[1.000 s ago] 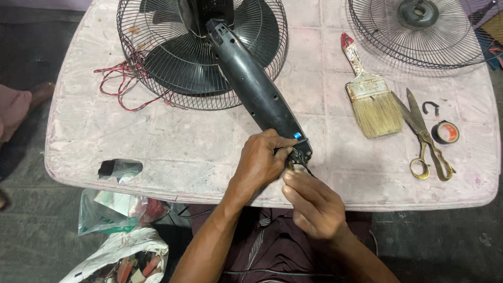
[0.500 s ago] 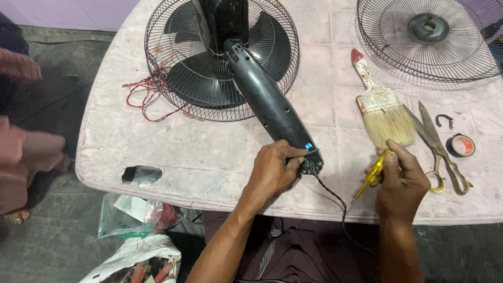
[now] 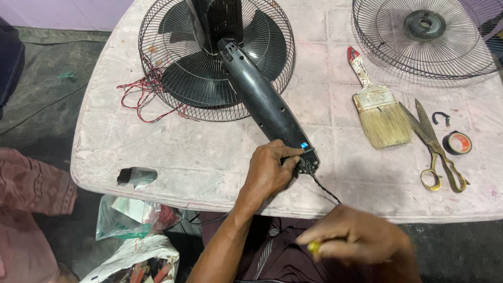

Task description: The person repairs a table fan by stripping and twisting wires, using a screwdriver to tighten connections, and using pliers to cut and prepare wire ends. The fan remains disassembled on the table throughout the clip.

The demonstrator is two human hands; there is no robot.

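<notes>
A dark fan lies on the pale table (image 3: 173, 157), its long black neck (image 3: 262, 99) slanting toward me from the caged fan head (image 3: 215, 63). My left hand (image 3: 270, 170) grips the lower end of the neck, where a black twisted cord (image 3: 325, 188) comes out. My right hand (image 3: 361, 243) is low in front of the table edge, blurred, closed around a yellow-handled tool (image 3: 313, 247) of which only the tip shows.
A paintbrush (image 3: 380, 112), scissors with gold handles (image 3: 435, 149), a tape roll (image 3: 458, 142) and a small black clip (image 3: 441, 118) lie on the right. A loose fan grille (image 3: 424, 36) sits top right. Red wires (image 3: 141, 94) trail left. Plastic bags (image 3: 131, 230) are below the table.
My right hand picked up the yellow-handled tool beside the scissors and drew it back below the table edge. My left hand kept its grip on the fan neck.
</notes>
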